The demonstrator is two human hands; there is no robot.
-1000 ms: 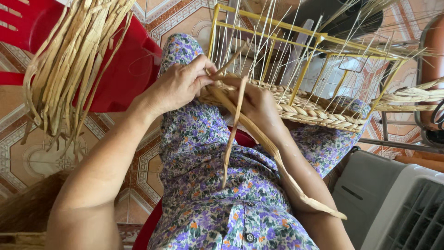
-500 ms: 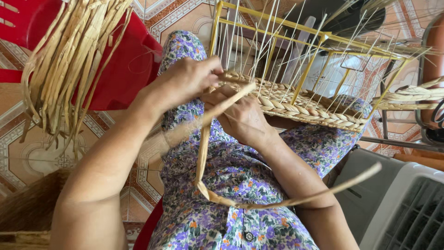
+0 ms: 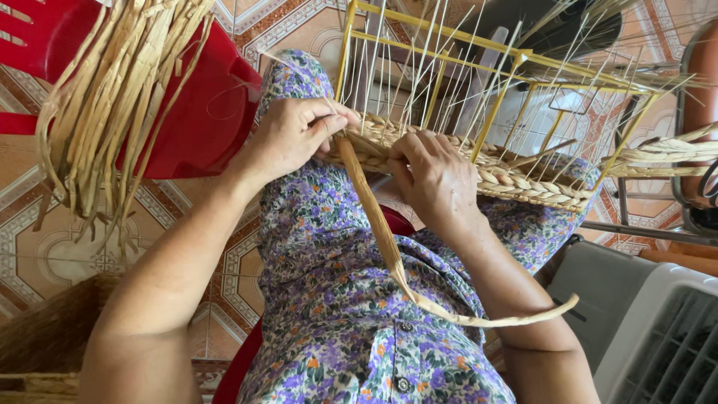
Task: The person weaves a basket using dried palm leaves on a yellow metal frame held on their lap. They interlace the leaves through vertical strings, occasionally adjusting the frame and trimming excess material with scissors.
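The person sits with a half-woven basket (image 3: pixel 479 161) resting across the lap, over a floral purple dress (image 3: pixel 336 299); there is no desk, the lap carries the work. The basket's yellow wire frame (image 3: pixel 516 67) stands up from a braided band of pale straw along its near edge, and thin upright stakes (image 3: pixel 419 67) fan out above that band. The left hand (image 3: pixel 295 135) is clenched on a flat straw strand (image 3: pixel 381 232), pinching it between thumb and fingers at the left end of the braided band; the strand runs from that grip down across the lap and curls off to the right past the right forearm. The right hand (image 3: pixel 434 176) lies just beside the left, fingers curled over the braided edge and pressing on it; whether it also grips the strand cannot be told.

To the left a bundle of loose straw (image 3: pixel 112 105) hangs over a red plastic chair (image 3: pixel 202 112), its ends dangling toward the floor; the floor (image 3: pixel 45 247) is laid with patterned tiles in terracotta and cream. At the lower right stands a grey and white plastic crate (image 3: pixel 651 329) with a slotted side; at the lower left corner a piece of coarse woven straw work (image 3: pixel 45 344) shows in part.
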